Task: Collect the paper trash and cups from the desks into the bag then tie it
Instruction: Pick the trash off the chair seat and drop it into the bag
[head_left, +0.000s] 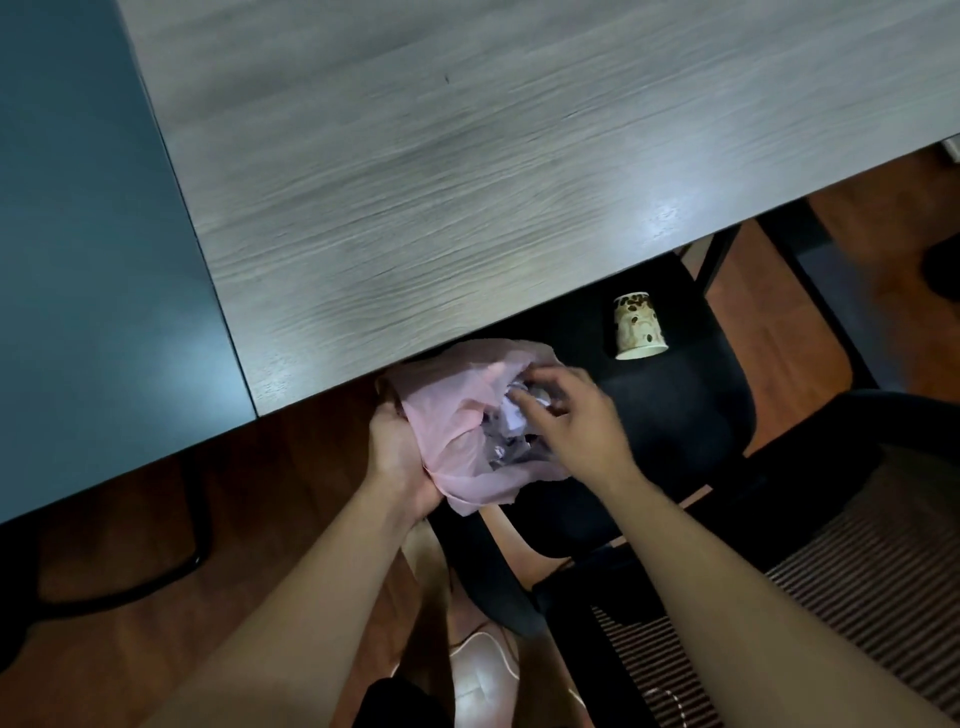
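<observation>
Pink bag (457, 415) hangs just off the near edge of the counter (467, 182), its left side bunched in the grip of your left hand (400, 457). Your right hand (566, 415) is over the bag's open mouth, fingers at the crumpled paper (511, 415) inside; blur hides whether they pinch it. To the right, a paper cup (638, 325) lies on its side on the black chair seat (675, 405).

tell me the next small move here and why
Probably reach the right hand over to the paper cup and pick it up. The cup is on the black chair seat, outside the pink bag, whose mouth the left hand holds open with crumpled paper already inside.
</observation>
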